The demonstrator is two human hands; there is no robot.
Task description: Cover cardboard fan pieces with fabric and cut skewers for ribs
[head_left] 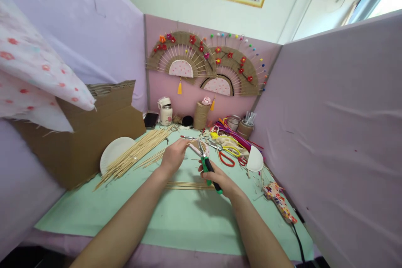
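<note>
- From my remote seat, R hand (pixel 220 179) is wrapped round the pliers (pixel 208 166), green-and-black handles; some fingers hidden behind the grips.
- Pliers are above the table (pixel 179 222), mid-view, tips up and away from the wearer; jaws look narrow, but too small for me to tell if they're fully closed.
- L hand (pixel 174 157) is just L of the plier tips, back of hand twd me; fingertips mostly hidden, so I can't tell what, if anything, it's pinching.
- Red-ended thin item (pixel 187 137) shows just past L fingertips; can't ID it, or say if it's touched.
- Pink-and-white-edged cardboard piece (pixel 194 147) sits behind the plier tips, partly covered; contact unclear.
- A few thin sticks (pixel 188 185) lie crosswise below the hands, R end hidden by pliers & R hand.
- Big stick bundle (pixel 138 150), L side, partly covers a white plate (pixel 115 150).
- Red-handled scissors (pixel 226 159) near R hand, in clutter I can't fully sort.
- Floral-patterned tool (pixel 280 202), far R; its black cord (pixel 298 240) runs down twd the bottom edge.
</note>
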